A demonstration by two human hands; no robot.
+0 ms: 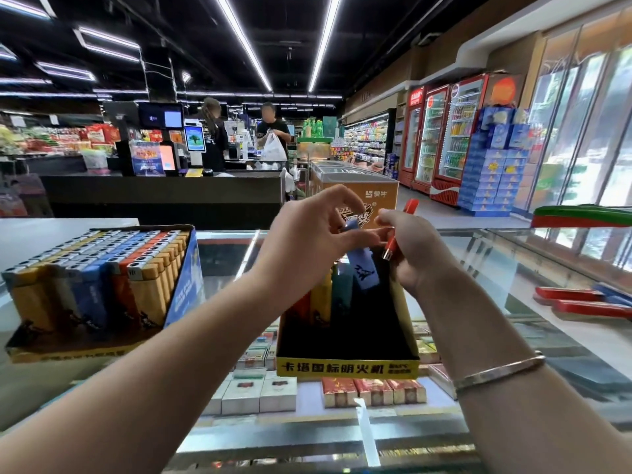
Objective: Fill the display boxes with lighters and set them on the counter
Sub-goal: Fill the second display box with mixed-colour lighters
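Observation:
A yellow-fronted black display box (347, 366) stands on the glass counter (496, 268) in front of me, holding three upright lighters (323, 299) at its back left. My left hand (307, 234) pinches a blue lighter (363, 268) over the box's back row. My right hand (410, 248) grips an orange-red lighter (398, 230), tilted, just right of the blue one. A second display box (102, 268), packed with several rows of yellow, blue and orange lighters, sits on the counter at the left.
Cigarette packs (372, 391) fill the case under the glass. Red flat boxes (588, 302) lie on the counter at the right. A checkout desk (164, 196) with two people behind it and an ice-cream freezer (355, 186) stand beyond the counter.

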